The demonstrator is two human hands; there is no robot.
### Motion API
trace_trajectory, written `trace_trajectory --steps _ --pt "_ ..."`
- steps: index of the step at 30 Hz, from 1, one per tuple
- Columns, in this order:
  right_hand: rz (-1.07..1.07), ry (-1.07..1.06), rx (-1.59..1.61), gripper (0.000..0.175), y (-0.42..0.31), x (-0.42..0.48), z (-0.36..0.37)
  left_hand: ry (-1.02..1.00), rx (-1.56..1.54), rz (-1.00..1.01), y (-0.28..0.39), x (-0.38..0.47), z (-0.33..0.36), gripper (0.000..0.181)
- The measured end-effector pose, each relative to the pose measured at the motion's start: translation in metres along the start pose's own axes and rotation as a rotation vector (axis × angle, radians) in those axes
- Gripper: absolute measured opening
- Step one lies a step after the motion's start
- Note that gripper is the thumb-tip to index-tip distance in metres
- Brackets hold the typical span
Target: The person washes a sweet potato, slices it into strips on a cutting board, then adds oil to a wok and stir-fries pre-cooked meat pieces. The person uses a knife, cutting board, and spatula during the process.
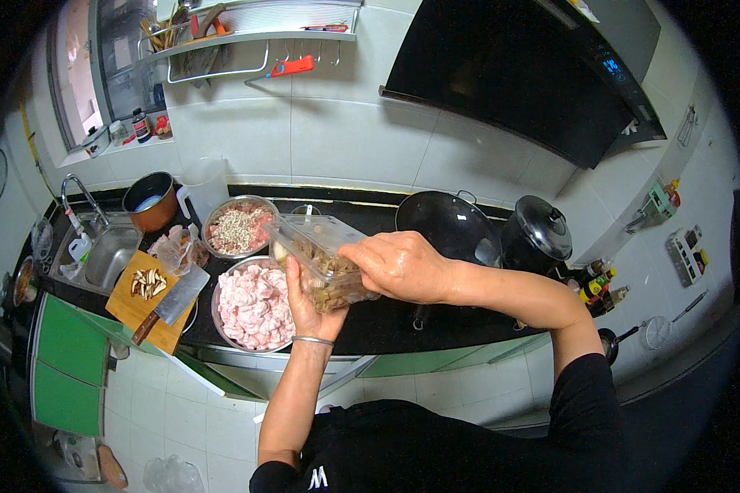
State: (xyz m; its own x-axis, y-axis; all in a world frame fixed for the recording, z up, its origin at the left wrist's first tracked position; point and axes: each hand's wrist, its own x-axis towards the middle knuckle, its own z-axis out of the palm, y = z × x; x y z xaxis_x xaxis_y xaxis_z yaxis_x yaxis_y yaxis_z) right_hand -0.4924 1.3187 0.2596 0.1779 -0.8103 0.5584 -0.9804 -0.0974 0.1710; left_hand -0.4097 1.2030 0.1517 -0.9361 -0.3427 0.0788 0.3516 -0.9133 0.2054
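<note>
Between both hands, above the counter, is a clear plastic clamshell box [320,262] filled with brownish food that I cannot identify. My left hand [314,320] supports it from below and the left side, thumb up along its wall. My right hand [401,265] grips its right edge, near the raised lid. Just left of the box is a metal bowl of pale pink raw meat pieces [253,305]. Behind that, another metal bowl holds minced meat topped with small chopped pale bits [240,228].
A cleaver [182,299] and sliced mushrooms [148,283] lie on a wooden cutting board [120,293] overhanging the counter's front edge. Left of it is a steel sink [120,252]. A black wok [447,225] and a lidded pot [536,231] stand at right, below the range hood [499,74].
</note>
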Motion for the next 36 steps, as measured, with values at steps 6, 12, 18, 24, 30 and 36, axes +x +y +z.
trace_trajectory --steps 6,12,18,24,30,36 --pt "0.103 0.021 -0.061 0.02 -0.015 0.0 0.006 -0.021 0.04 0.028 -0.001 -0.001 -0.007 0.055" --pt "0.132 -0.112 -0.003 0.033 -0.017 -0.001 0.012 -0.06 0.033 0.02 -0.003 0.004 -0.021 0.054" --pt "0.261 -0.01 0.028 0.021 -0.032 -0.016 0.038 -0.14 -0.107 -0.052 -0.013 0.004 -0.058 0.051" --pt "0.301 -0.006 0.012 0.018 -0.051 -0.043 0.069 -0.024 -0.016 -0.135 -0.017 -0.009 -0.091 0.053" --pt "0.478 0.012 -0.077 0.02 -0.092 -0.084 0.132 0.196 0.402 -0.395 -0.007 -0.034 -0.136 0.054" --pt "0.575 -0.043 -0.139 0.02 -0.095 -0.126 0.189 0.256 0.496 -0.458 -0.027 -0.036 -0.223 0.051"
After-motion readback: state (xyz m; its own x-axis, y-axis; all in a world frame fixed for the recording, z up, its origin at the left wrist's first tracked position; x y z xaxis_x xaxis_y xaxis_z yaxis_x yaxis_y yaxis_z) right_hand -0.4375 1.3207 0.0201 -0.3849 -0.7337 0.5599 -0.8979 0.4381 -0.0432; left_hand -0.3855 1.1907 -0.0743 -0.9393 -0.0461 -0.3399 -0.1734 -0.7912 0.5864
